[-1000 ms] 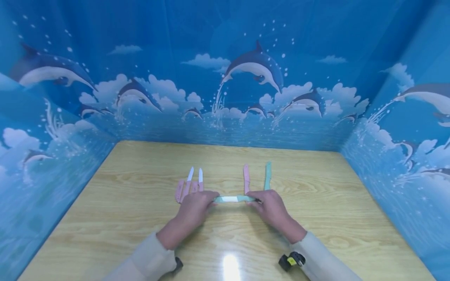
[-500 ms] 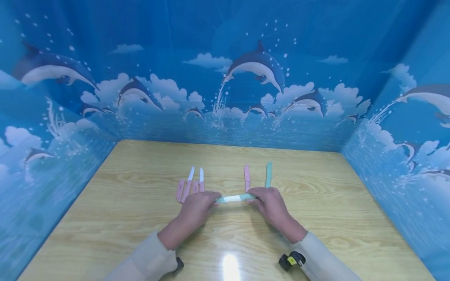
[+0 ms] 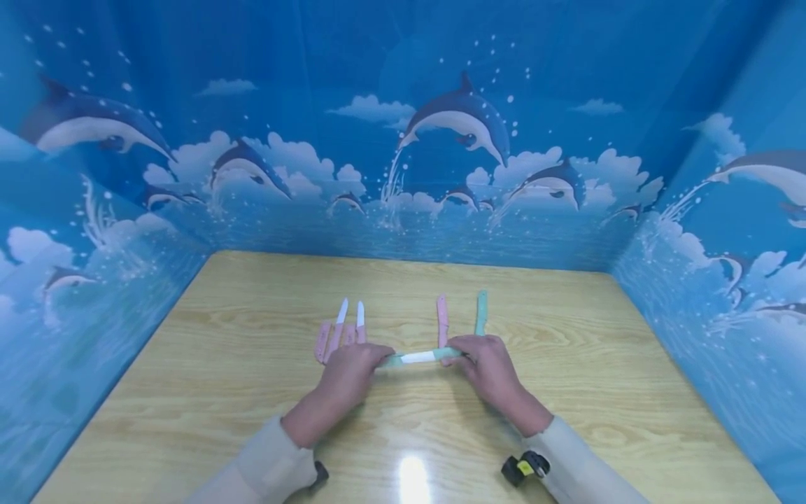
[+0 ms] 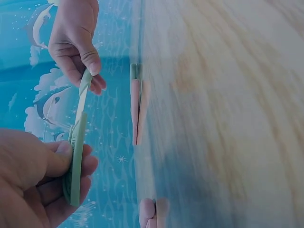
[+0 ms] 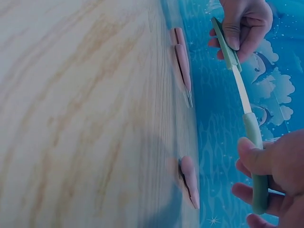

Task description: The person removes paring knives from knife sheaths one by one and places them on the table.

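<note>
a pale wooden table sits boxed in by blue walls printed with dolphins. on it, past the person's knuckles, lie two small knives with white blades and pink handles, then a pink sheath and a green sheath side by side, apart from each other.

just above the table near the middle, both hands hold one green knife level between them. the left hand has thumb and fingers curled round the green handle; the right hand pinches the green cover at the other end, and a strip of white blade shows between the two.

to my eye the blade is partly out of its cover. doing this well probably means keeping both pieces in one straight line so the blade doesn't bind, fingers staying on the flats and clear of the edge, hands low over the table.
</note>
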Demonstrator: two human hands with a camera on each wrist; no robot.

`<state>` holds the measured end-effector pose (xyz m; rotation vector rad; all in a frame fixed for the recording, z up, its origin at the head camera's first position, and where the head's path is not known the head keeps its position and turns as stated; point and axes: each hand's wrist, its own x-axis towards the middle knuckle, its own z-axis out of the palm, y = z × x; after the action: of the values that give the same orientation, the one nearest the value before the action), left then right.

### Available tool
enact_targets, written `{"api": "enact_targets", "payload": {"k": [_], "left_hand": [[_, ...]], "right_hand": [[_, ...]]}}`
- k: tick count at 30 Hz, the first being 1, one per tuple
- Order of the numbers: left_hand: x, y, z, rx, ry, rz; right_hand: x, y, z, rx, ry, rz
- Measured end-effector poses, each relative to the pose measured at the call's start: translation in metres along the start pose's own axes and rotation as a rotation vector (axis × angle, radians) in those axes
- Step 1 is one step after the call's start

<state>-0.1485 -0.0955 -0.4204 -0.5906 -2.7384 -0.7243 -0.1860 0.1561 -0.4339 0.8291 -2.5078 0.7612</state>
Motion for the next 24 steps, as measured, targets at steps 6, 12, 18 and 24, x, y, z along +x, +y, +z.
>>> {"api": "enact_targets", "payload": {"k": [6, 12, 18, 24], "left_hand": [[0.0021, -0.0024, -0.0020, -0.116, -0.057, -0.090], [0.0036, -0.0041, -0.0046, -0.174, -0.084, -0.054], [0.0042, -0.0037, -0.0057, -0.145, -0.138, -0.042], [0.0032, -0.0038, -0.0052, -0.124, -0.095, -0.029]], "right_hand": [[-0.0008, 0.0013, -0.0019, -0.020, 0.015, 0.018], [-0.0012, 0.0014, -0.0026, -0.012, 0.002, 0.022], [-0.0019, 0.0016, -0.0028, 0.005, -0.011, 0.040], [-0.0023, 0.0013, -0.0056, 0.009, -0.030, 0.071]]}}
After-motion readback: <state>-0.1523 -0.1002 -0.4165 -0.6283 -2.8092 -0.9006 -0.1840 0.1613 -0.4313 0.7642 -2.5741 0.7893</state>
